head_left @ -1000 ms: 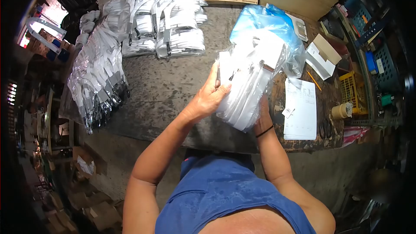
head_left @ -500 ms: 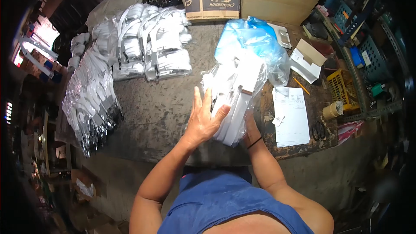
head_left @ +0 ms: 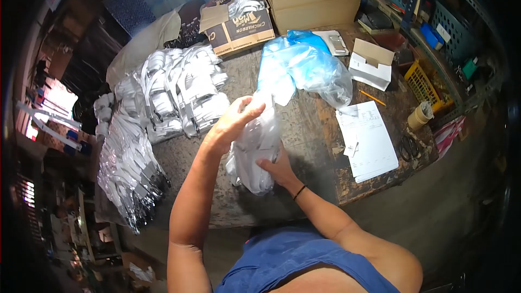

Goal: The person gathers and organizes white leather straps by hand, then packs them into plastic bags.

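A clear plastic bag (head_left: 254, 154) with white strap-like pieces inside stands tilted over the worktable in front of me. My left hand (head_left: 230, 122) is at its upper end, thumb and fingers closed on the plastic there. Lower on the right side, my right hand (head_left: 278, 167) grips the bag, its thumb across the front and the other fingers hidden behind. Just beyond the bag lies a crumpled blue and clear plastic bag (head_left: 304, 68). To the left are bundled white straps (head_left: 182, 84) in stacks and a fanned pile of plastic-wrapped strips (head_left: 130, 168).
On the worktable (head_left: 312, 152) at right are printed sheets (head_left: 366, 141), a pencil (head_left: 372, 97), scissors (head_left: 408, 147), a tape roll (head_left: 420, 115) and an open white box (head_left: 372, 65). A printed carton (head_left: 239, 27) stands at the back; shelves with a yellow basket (head_left: 422, 84) line the right.
The filled bag has moved left and toward me, away from the blue plastic. My left hand has gone from lying spread on it to closing at its top; my right hand now shows its thumb in front.
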A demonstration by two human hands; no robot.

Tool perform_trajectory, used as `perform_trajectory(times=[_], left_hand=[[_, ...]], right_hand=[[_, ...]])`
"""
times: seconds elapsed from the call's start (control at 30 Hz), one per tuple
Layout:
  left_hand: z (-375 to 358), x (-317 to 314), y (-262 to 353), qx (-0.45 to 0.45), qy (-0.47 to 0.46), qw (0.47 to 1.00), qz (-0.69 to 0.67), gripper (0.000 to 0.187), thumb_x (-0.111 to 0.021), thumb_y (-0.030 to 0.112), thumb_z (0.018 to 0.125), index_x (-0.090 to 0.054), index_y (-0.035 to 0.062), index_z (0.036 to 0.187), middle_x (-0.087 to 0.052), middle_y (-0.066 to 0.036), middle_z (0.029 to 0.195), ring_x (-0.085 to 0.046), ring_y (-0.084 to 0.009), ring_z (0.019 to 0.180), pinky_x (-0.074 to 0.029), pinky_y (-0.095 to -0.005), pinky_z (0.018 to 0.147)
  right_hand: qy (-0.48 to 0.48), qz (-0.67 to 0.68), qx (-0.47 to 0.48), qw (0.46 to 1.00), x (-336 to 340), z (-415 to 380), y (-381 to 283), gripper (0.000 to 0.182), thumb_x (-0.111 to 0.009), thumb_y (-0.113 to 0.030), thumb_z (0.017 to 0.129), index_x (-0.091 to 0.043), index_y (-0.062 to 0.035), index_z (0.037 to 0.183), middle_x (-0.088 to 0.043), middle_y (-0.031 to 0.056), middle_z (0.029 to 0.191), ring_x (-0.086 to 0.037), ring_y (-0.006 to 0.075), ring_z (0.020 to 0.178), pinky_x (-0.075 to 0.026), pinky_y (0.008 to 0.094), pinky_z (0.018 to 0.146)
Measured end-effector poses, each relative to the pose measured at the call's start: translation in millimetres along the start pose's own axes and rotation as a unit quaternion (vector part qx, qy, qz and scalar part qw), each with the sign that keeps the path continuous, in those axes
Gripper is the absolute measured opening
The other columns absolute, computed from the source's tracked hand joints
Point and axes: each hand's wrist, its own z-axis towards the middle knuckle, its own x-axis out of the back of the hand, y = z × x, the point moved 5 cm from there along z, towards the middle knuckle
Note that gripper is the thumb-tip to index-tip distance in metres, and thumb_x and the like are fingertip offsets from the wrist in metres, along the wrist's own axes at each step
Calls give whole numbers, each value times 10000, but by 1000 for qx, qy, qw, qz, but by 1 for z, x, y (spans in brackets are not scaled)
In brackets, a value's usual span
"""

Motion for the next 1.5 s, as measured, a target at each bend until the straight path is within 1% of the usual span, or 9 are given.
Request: perform_trajectory(times=[0.17,0.3,0.37,0.5,0.7,0.93,1.23,1.3,1.5], left_hand=[[-6,6,-11,-22,-34,999,-26,792,-787,330,712,-426,-31,1318,-538,-161,1222,-500,-241,1141,-388,-356,983],[-19,22,-14,-31,-74,989,-126,734,-794,230,715,-445,-26,1307,-543,-98,1208,-505,-179,1115,-395,-304,966],[-26,36,-16,-33,-98,980,-171,724,-793,201,717,-443,-24,1310,-543,-78,1207,-505,-161,1109,-396,-289,962],[-38,61,-10,-55,-118,980,-150,775,-794,146,701,-407,-40,1346,-524,-62,1251,-496,-133,1118,-389,-264,968],[-48,83,13,-74,-131,983,-108,805,-793,133,708,-373,-33,1375,-530,-73,1254,-507,-140,1121,-394,-273,977],[-53,113,58,-150,-94,982,-61,724,-807,235,678,-492,-55,1262,-590,-103,1147,-557,-166,1052,-430,-275,918],[-83,128,92,-291,-128,935,-159,941,-729,558,698,-370,-3,1363,-542,-109,1247,-515,-187,1160,-415,-348,992],[-79,136,73,-333,-143,918,-162,1090,-692,693,644,-320,-8,1390,-514,-104,1296,-492,-194,1204,-409,-351,1005],[-47,104,3,-391,-229,847,-277,1051,-744,613,637,-332,3,1387,-481,-162,1320,-492,-297,1191,-418,-437,997]], right_hand=[[23,-111,51,992,-12,-2,10,992,-731,-151,752,-53,4,1459,-350,175,1387,-352,254,1292,-315,376,1062],[10,-192,40,981,-10,-15,7,1010,-787,-207,725,-113,-1,1447,-397,163,1345,-378,256,1260,-301,375,1068],[-41,-283,-83,955,1,-26,15,1156,-783,-330,727,35,67,1442,-251,277,1463,-277,344,1362,-266,377,1097],[-52,-383,-187,903,42,-15,-2,1004,-765,-412,733,-225,104,1405,-328,297,1423,-342,348,1338,-287,372,1091],[-98,-614,280,732,-58,34,-183,903,-824,-220,637,-354,-69,1393,-425,189,1365,-397,378,1276,-352,438,1046],[-238,-637,508,528,-181,76,-211,698,-596,-103,807,-324,-207,1441,-549,87,1068,-572,242,1005,-432,424,855],[-258,-601,559,510,-219,89,-259,450,-660,-37,714,-590,-131,1148,-608,46,1105,-579,284,1019,-460,376,893],[-243,-593,504,579,-215,95,-260,457,-696,-68,693,-589,-131,1133,-619,56,1099,-582,283,1026,-459,367,897],[-232,-594,481,601,-215,100,-267,452,-721,-116,687,-578,-118,1116,-624,92,1103,-599,311,1018,-478,383,850]])
